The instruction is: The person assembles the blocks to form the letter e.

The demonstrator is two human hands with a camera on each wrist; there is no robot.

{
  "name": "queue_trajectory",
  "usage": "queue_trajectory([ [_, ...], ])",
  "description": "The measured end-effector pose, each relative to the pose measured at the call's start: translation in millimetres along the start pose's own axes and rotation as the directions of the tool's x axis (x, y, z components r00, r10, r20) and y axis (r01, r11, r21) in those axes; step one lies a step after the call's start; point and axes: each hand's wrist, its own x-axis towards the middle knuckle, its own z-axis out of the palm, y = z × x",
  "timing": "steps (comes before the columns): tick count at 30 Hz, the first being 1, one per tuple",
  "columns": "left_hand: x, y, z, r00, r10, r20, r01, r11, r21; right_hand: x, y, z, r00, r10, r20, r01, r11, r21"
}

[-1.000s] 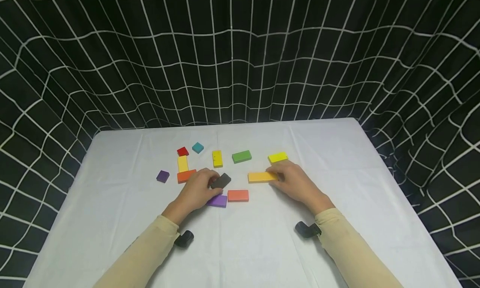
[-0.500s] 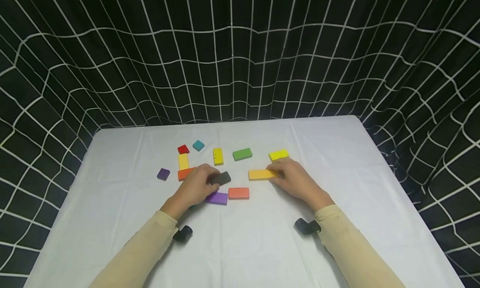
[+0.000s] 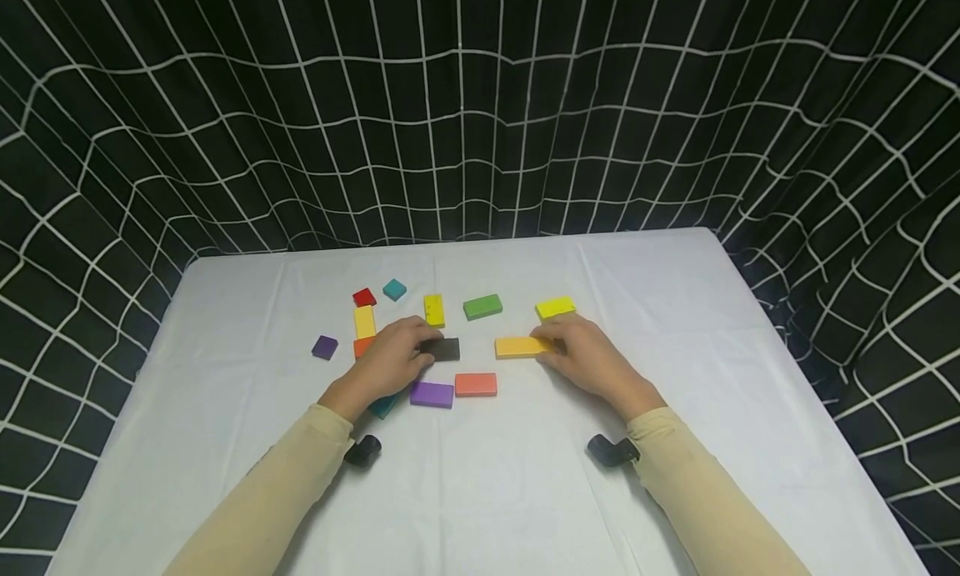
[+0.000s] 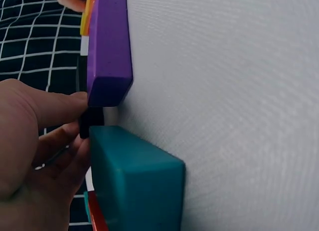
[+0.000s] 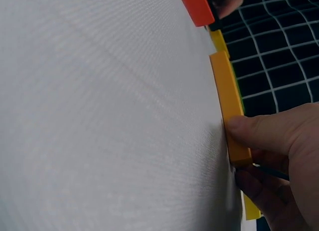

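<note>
My left hand (image 3: 386, 361) pinches the left end of a black block (image 3: 447, 349) between thumb and fingers. Just in front of it lie a purple block (image 3: 432, 395) and a teal block (image 3: 383, 406), the latter partly under the hand in the head view; both loom large in the left wrist view, purple (image 4: 109, 46) and teal (image 4: 139, 176). My right hand (image 3: 590, 359) grips the right end of an orange-yellow block (image 3: 517, 348), thumb (image 5: 244, 128) on its near side. A gap separates the black and orange-yellow blocks. Below that gap is a coral block (image 3: 476, 384).
Behind the hands lie a yellow block (image 3: 434, 310), a green block (image 3: 482, 307) and a bright yellow one (image 3: 555, 308). At the left are red (image 3: 364, 298), teal (image 3: 394, 289), pale yellow (image 3: 364, 322), orange-red (image 3: 362, 347) and dark purple (image 3: 325, 348) pieces. Netting over black cloth surrounds the white table.
The black block has turned from slanted to nearly level in my left hand, which has shifted slightly left and back, uncovering the teal block. My right hand stays on the orange-yellow block.
</note>
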Motion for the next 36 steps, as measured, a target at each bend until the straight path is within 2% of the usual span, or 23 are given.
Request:
queue_trajectory([
  [10,0.4,0.5,1.2,0.999,-0.030,0.015,0.030,1.000,0.008,0.5,-2,0,1.000,0.010,0.005,-0.010,1.000,-0.002],
  [22,0.1,2.2,1.5,0.999,-0.046,0.012,0.047,0.999,-0.021,3.7,-4,1,1.000,-0.024,-0.019,0.024,1.000,0.004],
  [36,-0.4,4.4,1.0,0.998,-0.063,0.011,0.064,0.997,-0.038,14.4,-22,0,0.998,-0.064,-0.008,0.065,0.998,0.020],
])
